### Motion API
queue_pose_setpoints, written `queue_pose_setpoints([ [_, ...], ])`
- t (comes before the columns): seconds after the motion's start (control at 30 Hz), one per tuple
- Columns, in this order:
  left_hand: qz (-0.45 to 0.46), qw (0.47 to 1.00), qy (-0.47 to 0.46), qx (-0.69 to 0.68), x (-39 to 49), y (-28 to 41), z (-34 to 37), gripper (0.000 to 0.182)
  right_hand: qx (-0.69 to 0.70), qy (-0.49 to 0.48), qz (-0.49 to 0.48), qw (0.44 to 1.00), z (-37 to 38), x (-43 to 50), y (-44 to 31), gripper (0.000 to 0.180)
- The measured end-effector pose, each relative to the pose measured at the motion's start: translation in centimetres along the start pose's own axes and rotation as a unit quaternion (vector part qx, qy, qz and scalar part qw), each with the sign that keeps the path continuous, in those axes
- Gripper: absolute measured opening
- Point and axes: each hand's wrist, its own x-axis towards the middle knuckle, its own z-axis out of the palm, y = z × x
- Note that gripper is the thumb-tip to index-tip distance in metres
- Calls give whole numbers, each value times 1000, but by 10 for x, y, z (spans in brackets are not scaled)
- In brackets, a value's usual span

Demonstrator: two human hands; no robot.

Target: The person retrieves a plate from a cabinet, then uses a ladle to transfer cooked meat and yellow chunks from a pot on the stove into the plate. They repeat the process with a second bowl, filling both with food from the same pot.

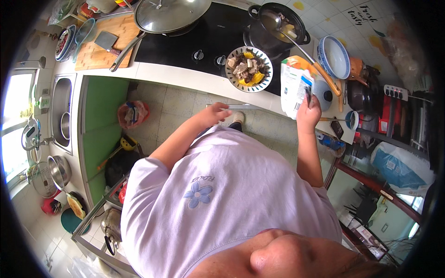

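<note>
My right hand (pixel 308 113) grips the edge of a printed white and orange packet (pixel 294 88), which is upright beside the counter front. A small dark item shows at the fingertips; I cannot tell what it is. My left hand (pixel 216 114) hangs in front of the counter, fingers loosely apart and holding nothing. Between the hands, on the cooktop's front edge, stands a patterned bowl (pixel 249 69) of meat chunks, corn and dark pieces. Behind it a black pot (pixel 301 21) holds more food in liquid. A ladle (pixel 299 47) with a wooden handle lies across the pot's rim.
A lidded pan (pixel 170 15) covers the back left of the black cooktop (pixel 167 52), its handle jutting forward. A cleaver (pixel 106 40) lies on the wooden cutting board (pixel 120 26). To the right are a blue-rimmed dish (pixel 333 57) and a phone (pixel 336 128) at the counter's edge.
</note>
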Motion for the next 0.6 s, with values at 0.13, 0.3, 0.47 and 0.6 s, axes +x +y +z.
queue_pose_setpoints([
  [0.13, -60, 982, 113, -138, -33, -34, -17, 48, -30, 7, -51, 998, 9, 2, -3, 13],
  [0.3, -71, 958, 187, -205, -58, -56, -26, 37, -74, -53, -38, 995, 14, 4, -5, 15],
  [0.47, -74, 952, 200, -220, -66, -61, -26, 36, -56, -58, -34, 996, 17, 3, -12, 17],
  [0.6, -74, 949, 200, -230, -70, -62, -25, 36, -76, -63, -58, 993, 21, 3, -16, 18],
])
